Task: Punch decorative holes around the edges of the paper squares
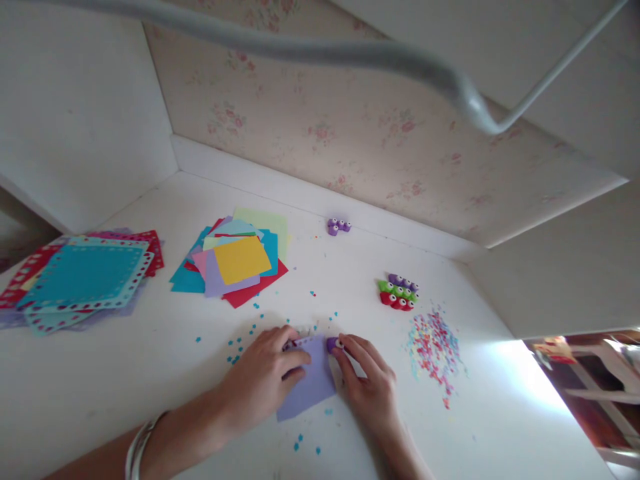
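A lilac paper square [313, 390] lies on the white table near its front edge. My left hand [263, 380] rests flat on the sheet's left part, fingers pressing it down. My right hand [367, 383] sits at the sheet's right edge, its fingers pinched on a small purple paper punch [334, 344] at the sheet's top corner. Small turquoise paper bits lie scattered around both hands.
A loose stack of plain coloured papers [240, 267] lies behind my left hand, and a pile of punched-edge sheets [85, 280] sits far left. More punches: one purple [339, 227] at the back, a purple, green and red group [399, 292] right. A confetti heap [434, 350] lies right.
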`<state>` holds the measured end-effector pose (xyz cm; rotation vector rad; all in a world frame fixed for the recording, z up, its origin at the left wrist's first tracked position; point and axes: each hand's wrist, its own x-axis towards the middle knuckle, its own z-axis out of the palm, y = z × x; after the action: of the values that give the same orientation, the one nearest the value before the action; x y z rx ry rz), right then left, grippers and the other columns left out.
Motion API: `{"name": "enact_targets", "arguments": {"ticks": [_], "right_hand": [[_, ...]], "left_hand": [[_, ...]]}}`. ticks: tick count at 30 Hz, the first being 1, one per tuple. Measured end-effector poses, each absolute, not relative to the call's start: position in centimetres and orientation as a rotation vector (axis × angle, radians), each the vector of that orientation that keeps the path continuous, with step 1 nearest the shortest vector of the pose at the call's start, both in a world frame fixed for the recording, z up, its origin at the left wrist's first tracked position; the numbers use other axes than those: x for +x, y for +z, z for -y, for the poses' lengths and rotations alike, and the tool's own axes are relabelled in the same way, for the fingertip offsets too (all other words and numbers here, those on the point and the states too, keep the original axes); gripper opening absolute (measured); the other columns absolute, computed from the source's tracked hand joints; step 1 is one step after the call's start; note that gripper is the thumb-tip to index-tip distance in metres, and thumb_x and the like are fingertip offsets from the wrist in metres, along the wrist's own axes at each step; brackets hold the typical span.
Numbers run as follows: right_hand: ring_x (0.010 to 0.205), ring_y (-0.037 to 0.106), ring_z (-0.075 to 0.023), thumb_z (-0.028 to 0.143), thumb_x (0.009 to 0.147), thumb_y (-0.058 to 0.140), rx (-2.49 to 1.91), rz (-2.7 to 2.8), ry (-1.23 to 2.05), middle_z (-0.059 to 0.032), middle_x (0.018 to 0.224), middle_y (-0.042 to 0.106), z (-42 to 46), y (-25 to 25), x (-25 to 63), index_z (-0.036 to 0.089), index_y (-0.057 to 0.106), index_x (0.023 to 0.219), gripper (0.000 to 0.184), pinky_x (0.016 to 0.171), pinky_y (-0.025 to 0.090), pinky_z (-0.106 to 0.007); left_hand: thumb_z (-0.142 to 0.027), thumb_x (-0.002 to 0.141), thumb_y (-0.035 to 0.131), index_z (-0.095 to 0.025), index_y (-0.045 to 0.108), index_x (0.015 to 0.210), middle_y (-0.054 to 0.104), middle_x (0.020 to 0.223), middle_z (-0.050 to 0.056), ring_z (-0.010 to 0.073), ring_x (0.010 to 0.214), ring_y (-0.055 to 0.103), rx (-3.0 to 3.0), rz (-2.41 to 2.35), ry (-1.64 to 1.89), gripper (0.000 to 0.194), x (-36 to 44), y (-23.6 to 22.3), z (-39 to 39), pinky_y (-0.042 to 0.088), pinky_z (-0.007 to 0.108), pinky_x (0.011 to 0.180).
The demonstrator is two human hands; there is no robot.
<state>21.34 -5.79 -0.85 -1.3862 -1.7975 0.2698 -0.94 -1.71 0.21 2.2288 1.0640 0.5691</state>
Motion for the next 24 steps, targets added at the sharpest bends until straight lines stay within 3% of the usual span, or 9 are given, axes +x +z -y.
{"name": "enact_targets", "arguments": {"ticks": [3, 7, 11, 13, 20, 24], "right_hand": [[0.100, 0.069, -0.0210, 0.013, 0.091, 0.062, -1.399, 1.780, 0.275, -0.0092, 0.112, 0.070, 5.5, -0.8, 21.5, 0.022, 0.069, 0.114, 0.026, 0.083, 0.063, -0.034], [0.090, 0.071, -0.0191, 0.017, 0.091, 0.064, -1.419, 1.745, 0.313, -0.0068, 0.102, 0.073, 5.3, -0.9, 21.7, 0.023, 0.071, 0.108, 0.020, 0.078, 0.063, -0.031], [0.088, 0.071, -0.0193, 0.020, 0.091, 0.064, -1.427, 1.679, 0.409, -0.0072, 0.102, 0.072, 5.3, -1.0, 22.0, 0.022, 0.071, 0.106, 0.017, 0.075, 0.064, -0.031], [0.086, 0.071, -0.0191, 0.021, 0.090, 0.065, -1.427, 1.628, 0.461, -0.0075, 0.100, 0.072, 5.3, -0.8, 22.0, 0.021, 0.072, 0.104, 0.015, 0.073, 0.065, -0.031], [0.083, 0.071, -0.0184, 0.019, 0.087, 0.068, -1.377, 1.563, 0.539, -0.0068, 0.096, 0.071, 5.1, -0.5, 21.9, 0.022, 0.073, 0.100, 0.014, 0.071, 0.066, -0.031], [0.086, 0.070, -0.0187, 0.017, 0.087, 0.067, -1.360, 1.589, 0.538, -0.0071, 0.097, 0.071, 5.3, -0.7, 22.1, 0.023, 0.072, 0.102, 0.016, 0.072, 0.066, -0.032]], "left_hand": [[-0.010, 0.092, 0.058, -0.029, 0.068, 0.113, 0.068, 0.105, 0.001, 0.0184, 0.097, 0.065, 2.107, -0.999, 0.647, 0.030, -1.0, 0.0, 1.0, 0.052, 0.033, 0.090], [-0.015, 0.091, 0.059, -0.026, 0.057, 0.129, 0.067, 0.122, 0.002, 0.0188, 0.110, 0.064, 1.948, -1.071, 0.722, 0.040, -0.9, 0.1, 0.7, 0.048, 0.033, 0.099], [-0.024, 0.096, 0.053, -0.022, 0.068, 0.105, 0.071, 0.103, 0.005, 0.0234, 0.099, 0.064, 2.067, -1.129, 0.617, 0.017, -0.3, 0.5, 1.4, 0.049, 0.040, 0.092], [-0.024, 0.097, 0.052, -0.021, 0.068, 0.094, 0.070, 0.093, 0.004, 0.0240, 0.093, 0.064, 2.124, -1.140, 0.583, 0.017, 0.0, 0.7, 1.6, 0.048, 0.042, 0.089], [-0.022, 0.092, 0.058, -0.021, 0.067, 0.110, 0.073, 0.100, 0.003, 0.0231, 0.094, 0.065, 2.009, -1.197, 0.595, 0.020, 0.2, 0.8, 1.4, 0.047, 0.042, 0.091], [-0.025, 0.092, 0.058, -0.021, 0.068, 0.110, 0.073, 0.102, 0.004, 0.0228, 0.096, 0.065, 1.936, -1.215, 0.581, 0.021, 0.1, 1.0, 1.2, 0.048, 0.040, 0.092]]}}
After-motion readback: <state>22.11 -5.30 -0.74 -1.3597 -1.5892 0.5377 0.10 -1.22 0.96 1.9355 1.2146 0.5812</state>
